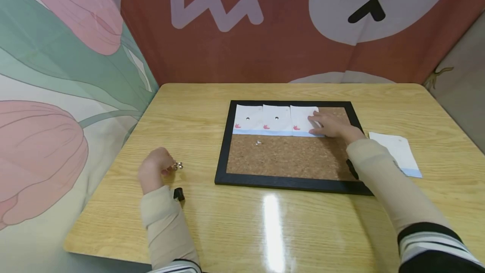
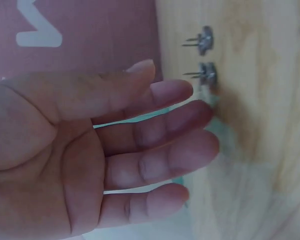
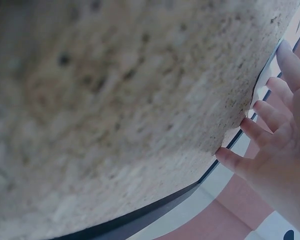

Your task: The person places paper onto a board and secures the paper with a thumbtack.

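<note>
My right hand (image 1: 335, 126) rests its spread fingertips on the right edge of the third white paper sheet (image 1: 302, 117) on a black-framed corkboard (image 1: 280, 159). The right wrist view has the same hand (image 3: 277, 130) with its fingers against the board's surface. To the left, two similar sheets (image 1: 248, 126) lie in a row, each with a silver thumbtack (image 1: 277, 118) in it. My left hand (image 1: 153, 167) is over the table beside a small group of thumbtacks (image 1: 178, 165). In the left wrist view its fingers are loosely bent around nothing, with two thumbtacks (image 2: 206, 74) just beyond the fingertips.
Another white paper with a blue lower edge (image 1: 398, 153) lies on the table right of the board, partly behind my right forearm. A small shiny scrap (image 1: 258, 142) sits on the cork. The wooden table (image 1: 189, 108) ends at a red printed backdrop (image 1: 235, 58).
</note>
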Motion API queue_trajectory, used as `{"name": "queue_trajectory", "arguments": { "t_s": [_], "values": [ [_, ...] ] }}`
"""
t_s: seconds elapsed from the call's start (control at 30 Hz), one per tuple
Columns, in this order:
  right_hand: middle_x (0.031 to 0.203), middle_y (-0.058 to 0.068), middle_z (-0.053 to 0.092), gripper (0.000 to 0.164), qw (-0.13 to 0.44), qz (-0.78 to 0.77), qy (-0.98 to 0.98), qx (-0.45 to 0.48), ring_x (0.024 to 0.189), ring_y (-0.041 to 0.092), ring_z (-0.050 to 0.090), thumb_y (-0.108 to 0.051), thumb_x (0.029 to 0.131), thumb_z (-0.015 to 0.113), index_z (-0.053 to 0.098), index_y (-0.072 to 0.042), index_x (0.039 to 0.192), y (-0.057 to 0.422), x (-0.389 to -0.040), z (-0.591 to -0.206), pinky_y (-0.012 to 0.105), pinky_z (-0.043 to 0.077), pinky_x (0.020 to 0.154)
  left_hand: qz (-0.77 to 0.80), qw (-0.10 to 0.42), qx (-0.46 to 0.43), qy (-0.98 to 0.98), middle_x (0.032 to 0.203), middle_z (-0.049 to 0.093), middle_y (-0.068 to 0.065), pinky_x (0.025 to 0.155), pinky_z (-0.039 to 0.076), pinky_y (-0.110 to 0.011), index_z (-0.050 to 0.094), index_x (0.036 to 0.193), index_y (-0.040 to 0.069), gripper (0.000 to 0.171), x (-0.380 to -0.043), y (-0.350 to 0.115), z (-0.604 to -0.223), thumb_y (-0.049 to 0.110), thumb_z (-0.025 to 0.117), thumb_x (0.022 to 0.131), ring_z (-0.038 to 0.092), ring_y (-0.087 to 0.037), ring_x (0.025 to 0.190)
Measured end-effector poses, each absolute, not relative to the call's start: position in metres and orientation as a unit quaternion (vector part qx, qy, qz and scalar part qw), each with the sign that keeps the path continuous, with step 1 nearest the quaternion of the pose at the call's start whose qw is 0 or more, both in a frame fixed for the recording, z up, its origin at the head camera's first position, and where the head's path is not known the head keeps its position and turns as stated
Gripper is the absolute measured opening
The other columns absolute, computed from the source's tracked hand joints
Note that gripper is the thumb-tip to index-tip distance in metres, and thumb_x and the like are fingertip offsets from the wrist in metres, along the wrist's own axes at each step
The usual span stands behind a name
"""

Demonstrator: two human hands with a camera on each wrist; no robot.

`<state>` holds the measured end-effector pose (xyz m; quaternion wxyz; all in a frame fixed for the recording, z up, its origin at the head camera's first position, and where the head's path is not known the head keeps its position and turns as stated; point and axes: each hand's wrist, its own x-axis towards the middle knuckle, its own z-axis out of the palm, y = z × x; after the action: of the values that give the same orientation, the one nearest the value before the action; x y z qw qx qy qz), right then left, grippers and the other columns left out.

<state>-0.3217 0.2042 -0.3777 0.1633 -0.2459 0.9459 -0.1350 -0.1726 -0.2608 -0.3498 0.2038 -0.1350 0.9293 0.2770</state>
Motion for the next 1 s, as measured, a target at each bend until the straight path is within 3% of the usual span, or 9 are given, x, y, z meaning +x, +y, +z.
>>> {"name": "queue_trajectory", "arguments": {
  "t_s": [0.33,1.0],
  "values": [
    [0.141,0.027,0.018,0.064,0.158,-0.129,0.948,-0.246,0.128,0.044,0.010,-0.033,0.088,0.056,0.032,0.003,0.135,0.202,-0.320,-0.376,0.057,0.008,0.098,0.284,0.194,-0.151,0.927,0.058,0.051,-0.005,0.049,0.037,-0.023,0.053,0.069,0.002,0.015,-0.179,-0.263,-0.362,0.001,0.057,0.083,0.045,-0.011,0.049],
    [0.141,0.026,0.018,0.065,0.155,-0.147,0.947,-0.239,0.129,0.043,0.008,-0.033,0.086,0.058,0.033,0.002,0.135,0.204,-0.320,-0.378,0.057,0.008,0.098,0.220,0.174,-0.135,0.950,0.047,0.050,-0.004,0.044,0.035,-0.023,0.058,0.059,-0.001,0.015,-0.179,-0.261,-0.364,0.002,0.061,0.073,0.040,-0.010,0.040]
  ]
}}
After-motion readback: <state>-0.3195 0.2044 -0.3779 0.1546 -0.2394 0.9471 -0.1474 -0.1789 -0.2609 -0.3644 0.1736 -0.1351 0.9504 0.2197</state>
